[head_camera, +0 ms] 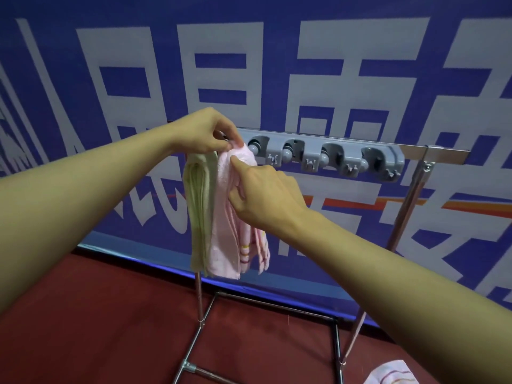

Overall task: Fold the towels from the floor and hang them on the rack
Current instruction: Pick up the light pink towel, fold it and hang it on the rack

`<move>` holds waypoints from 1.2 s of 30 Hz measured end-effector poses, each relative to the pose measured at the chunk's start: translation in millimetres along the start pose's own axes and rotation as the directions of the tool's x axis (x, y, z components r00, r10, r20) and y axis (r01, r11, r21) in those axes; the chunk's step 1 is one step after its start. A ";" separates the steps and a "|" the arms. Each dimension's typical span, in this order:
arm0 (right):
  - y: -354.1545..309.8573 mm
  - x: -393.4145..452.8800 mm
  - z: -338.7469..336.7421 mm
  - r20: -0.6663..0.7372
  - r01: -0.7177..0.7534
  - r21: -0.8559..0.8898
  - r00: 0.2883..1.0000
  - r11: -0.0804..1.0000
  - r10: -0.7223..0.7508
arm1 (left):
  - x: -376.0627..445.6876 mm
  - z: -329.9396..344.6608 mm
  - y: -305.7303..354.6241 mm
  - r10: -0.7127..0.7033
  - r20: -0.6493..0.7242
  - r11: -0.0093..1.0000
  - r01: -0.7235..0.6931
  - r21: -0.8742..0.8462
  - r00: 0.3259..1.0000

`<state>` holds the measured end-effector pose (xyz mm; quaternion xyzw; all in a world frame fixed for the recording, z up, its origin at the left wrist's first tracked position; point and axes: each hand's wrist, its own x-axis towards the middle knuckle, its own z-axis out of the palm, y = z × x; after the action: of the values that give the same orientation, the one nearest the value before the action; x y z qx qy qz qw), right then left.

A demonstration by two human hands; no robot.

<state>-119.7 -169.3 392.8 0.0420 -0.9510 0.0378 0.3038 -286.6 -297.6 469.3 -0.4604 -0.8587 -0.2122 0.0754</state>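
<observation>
Pink towel point(235, 217) hangs folded at rack's point(327, 156) left end, touching green towel point(201, 206) on its left. L hand point(206, 133) grip pinches pink towel's top; R hand point(263, 195) presses forefinger there, other fingers curled vs. the cloth. Another towel point(388, 374) on floor point(110, 328), lower right.
</observation>
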 end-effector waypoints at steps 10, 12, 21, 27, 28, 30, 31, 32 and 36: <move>-1.1 14.8 17.1 0.019 -0.054 0.047 0.998 0.997 0.053 | 16.4 -0.3 -5.7 0.031 0.027 0.994 -0.034 0.103 0.999; -0.7 14.5 19.7 0.038 -0.070 0.050 0.997 0.996 0.068 | 17.1 4.5 -7.4 0.055 0.020 0.985 -0.058 0.163 0.998; -1.9 5.0 20.1 0.114 -0.105 0.079 0.989 0.991 0.095 | 4.3 9.9 3.7 0.030 0.052 0.956 -0.044 0.291 0.998; -3.9 -8.4 17.2 0.162 -0.083 0.075 0.984 0.994 0.070 | 2.4 23.4 6.7 0.005 0.014 0.917 -0.010 0.398 1.000; -4.7 -12.1 16.4 0.170 -0.083 0.076 0.983 0.994 0.069 | 2.2 23.2 8.8 -0.003 0.020 0.910 -0.006 0.414 1.000; -4.5 -19.3 12.8 0.170 -0.075 0.081 0.984 0.994 0.061 | 0.5 20.6 14.9 -0.003 0.035 0.890 -0.014 0.455 0.999; -2.9 -23.2 8.8 0.168 -0.074 0.084 0.984 0.994 0.059 | -2.1 19.3 18.9 0.010 0.035 0.878 -0.026 0.478 0.999; -0.3 -27.2 4.0 0.165 -0.073 0.085 0.985 0.994 0.058 | -5.3 18.6 22.5 0.029 0.023 0.866 -0.037 0.498 0.999; 16.2 -49.4 -21.1 0.183 -0.093 0.068 0.980 0.993 0.079 | -23.3 24.1 37.9 0.088 -0.051 0.840 -0.046 0.541 0.995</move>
<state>-69.1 -148.3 380.5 0.0156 -0.9734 0.0832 0.2127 -240.7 -286.5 451.2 -0.4423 -0.8637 0.0236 0.2406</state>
